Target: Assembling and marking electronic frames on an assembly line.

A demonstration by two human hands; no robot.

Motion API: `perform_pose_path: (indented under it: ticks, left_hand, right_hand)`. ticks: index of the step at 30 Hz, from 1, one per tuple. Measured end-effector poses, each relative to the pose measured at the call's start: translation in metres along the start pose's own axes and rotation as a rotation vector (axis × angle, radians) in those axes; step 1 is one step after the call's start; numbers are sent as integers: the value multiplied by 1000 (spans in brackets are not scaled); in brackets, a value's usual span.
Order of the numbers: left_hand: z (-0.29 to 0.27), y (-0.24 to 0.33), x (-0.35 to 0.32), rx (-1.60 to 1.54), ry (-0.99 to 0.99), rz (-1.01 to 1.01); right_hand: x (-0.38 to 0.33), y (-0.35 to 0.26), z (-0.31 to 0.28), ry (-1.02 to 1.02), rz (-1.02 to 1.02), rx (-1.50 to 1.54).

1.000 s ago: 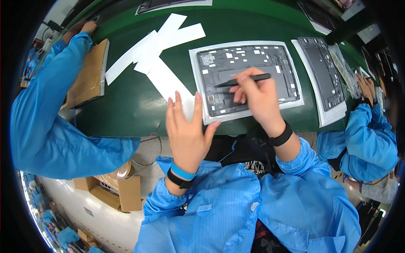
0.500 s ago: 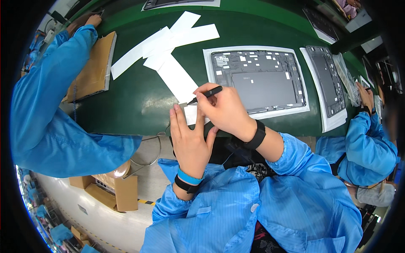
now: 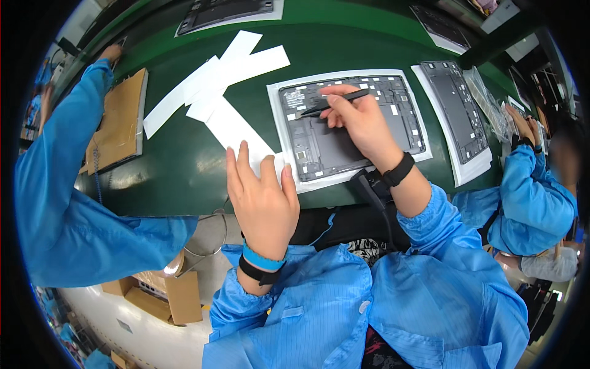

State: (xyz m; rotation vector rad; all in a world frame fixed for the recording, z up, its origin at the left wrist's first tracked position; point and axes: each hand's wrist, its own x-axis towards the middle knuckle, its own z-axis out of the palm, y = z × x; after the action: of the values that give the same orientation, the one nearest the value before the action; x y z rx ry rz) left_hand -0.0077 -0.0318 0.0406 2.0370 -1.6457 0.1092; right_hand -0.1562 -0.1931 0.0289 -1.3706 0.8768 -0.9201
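Note:
My right hand (image 3: 362, 123) grips black tweezers (image 3: 358, 95) over a dark electronics panel (image 3: 322, 147), their tips pointing left above its upper left part. Whether the tips pinch anything is too small to tell. The panel carries several small white pieces and lies on a white sheet (image 3: 425, 152). With its fingers spread and nothing held, my left hand (image 3: 265, 206) rests at the near end of white paper strips (image 3: 236, 126), left of the panel. These strips lie crossed over each other on the green table (image 3: 175, 172).
A second dark panel (image 3: 455, 114) on a white sheet lies to the right, beside clear plastic packaging (image 3: 488, 104). Another panel (image 3: 230, 11) is at the far edge. Cardboard (image 3: 123, 117) stands left, near a co-worker's blue sleeve (image 3: 61, 135). Another co-worker's hands (image 3: 523, 128) work at right.
My right hand has moved the tweezers up and right, from the paper strip's near end to over the panel. My left hand's fingers are spread wider. The view has shifted slightly.

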Motion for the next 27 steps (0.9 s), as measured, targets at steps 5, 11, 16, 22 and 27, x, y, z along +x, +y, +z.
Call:
perform_pose_path:
  ticks: [5, 11, 16, 22, 27]
  left_hand:
    - [25, 5, 30, -57, -16, 67]
    - [39, 7, 30, -125, -53, 49]
    - [41, 7, 30, -87, -20, 62]
    - [38, 5, 31, -88, -21, 59]
    - [39, 5, 32, -72, -29, 54]
  right_hand:
    - [1, 5, 8, -52, 31, 70]
    - [1, 10, 9, -37, 30, 63]
    - [1, 11, 10, -36, 25, 23]
    - [0, 4, 12, -46, 50, 2]
    - [2, 11, 12, -27, -5, 15]
